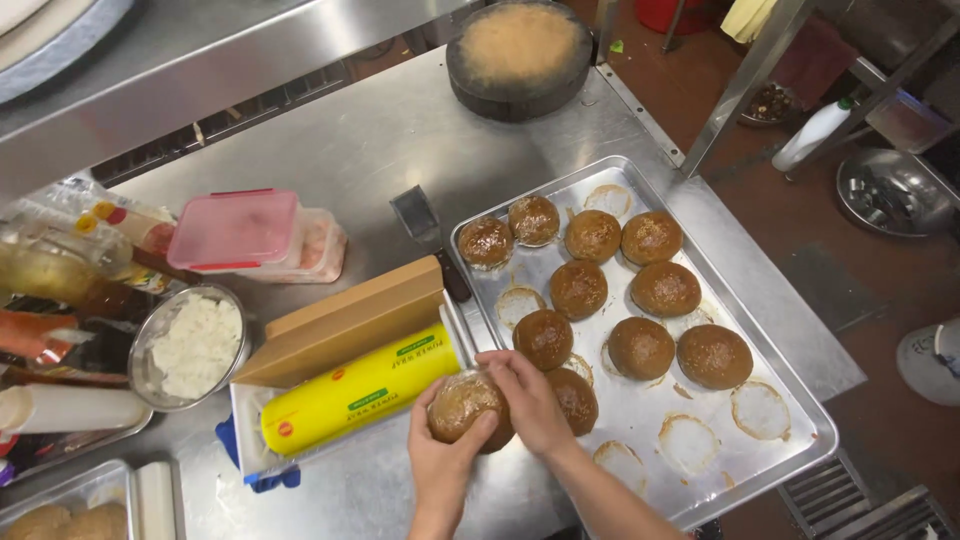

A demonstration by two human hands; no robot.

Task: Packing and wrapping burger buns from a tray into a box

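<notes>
Item: brown bun [462,402], clasped by my left hand [445,450] from below and my right hand [528,400] from the side, above the steel worktop [380,150]. Adjacent: yellow cling-film roll [360,395] in its box, baking tray [790,385] of buns.

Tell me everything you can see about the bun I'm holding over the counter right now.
The round, dark brown glossy bun looks baked, with a shiny domed top and what seems to be clear film stretched over it. It sits between both hands: the left hand cups it from below, and the right hand presses its right side with fingers curled over the edge. It is held above the steel counter, just off the near-left corner of the metal baking tray, beside the yellow roll of plastic wrap in its open box.
</notes>
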